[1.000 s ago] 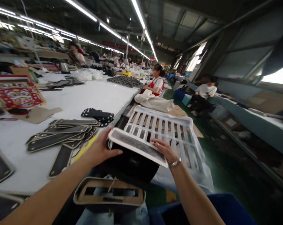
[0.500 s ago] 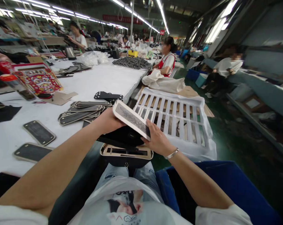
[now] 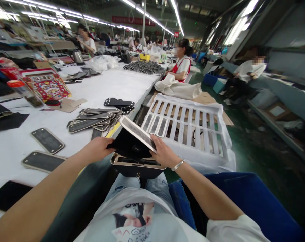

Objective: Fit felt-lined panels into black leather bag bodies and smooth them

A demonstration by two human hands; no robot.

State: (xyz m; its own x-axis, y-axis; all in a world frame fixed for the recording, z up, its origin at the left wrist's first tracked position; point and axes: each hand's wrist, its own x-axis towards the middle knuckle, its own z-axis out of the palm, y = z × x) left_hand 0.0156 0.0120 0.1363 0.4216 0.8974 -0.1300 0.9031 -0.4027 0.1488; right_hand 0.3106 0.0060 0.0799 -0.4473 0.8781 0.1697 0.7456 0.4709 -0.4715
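Observation:
My right hand [image 3: 165,152] is closed on the lower right end of a long white-edged panel [image 3: 138,133] with a grey face, held tilted above my lap. My left hand [image 3: 99,150] pinches the left edge of a black bag piece [image 3: 128,143] bearing a small label. That piece lies against the panel's underside; whether the two are joined I cannot tell. Beneath them, a black bag [image 3: 138,170] with a cream-edged opening and a small metal clasp rests on my lap. Its inside is mostly hidden.
On the white table [image 3: 99,87] lie a pile of dark metal-studded panels [image 3: 92,120], loose panels [image 3: 47,140] and a black phone-like slab [image 3: 9,195]. At right stands a slotted white rack [image 3: 190,127] holding several grey strips, above a blue bin [image 3: 233,191]. Co-workers sit farther back.
My left hand has left the panel's upper end and moved left and down onto the black piece's edge. The panel has shifted slightly left and down, with my right hand still on it.

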